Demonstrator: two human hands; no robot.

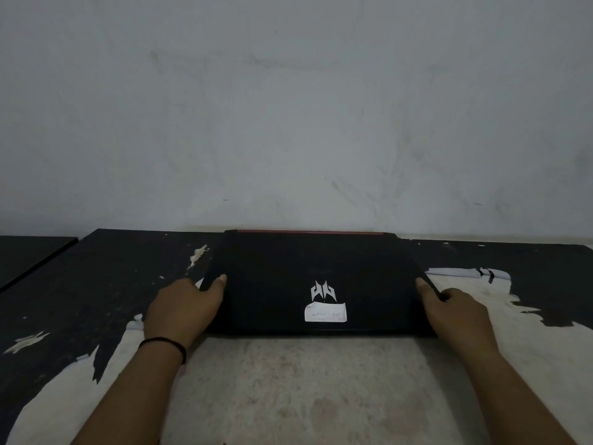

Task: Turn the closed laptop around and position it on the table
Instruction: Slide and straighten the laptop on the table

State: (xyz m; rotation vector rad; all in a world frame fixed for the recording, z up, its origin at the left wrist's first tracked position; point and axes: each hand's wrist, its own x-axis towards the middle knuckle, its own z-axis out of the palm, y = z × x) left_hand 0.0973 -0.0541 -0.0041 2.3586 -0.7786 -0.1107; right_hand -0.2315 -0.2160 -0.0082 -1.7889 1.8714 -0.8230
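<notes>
A closed black laptop (288,268) lies flat on the table (305,380), close to the wall. Its lid carries a silver logo and a white paper label near the front edge; a red strip runs along its far edge. My left hand (183,309) grips the laptop's left side, thumb on the lid. My right hand (455,316) grips the right side, thumb on top and fingers wrapped over the edge. A dark band circles my left wrist.
The tabletop's black coating (96,284) has peeled in large patches, baring pale board at the front and right. A grey-white wall (288,107) rises directly behind the table. A second dark surface (29,255) adjoins at far left.
</notes>
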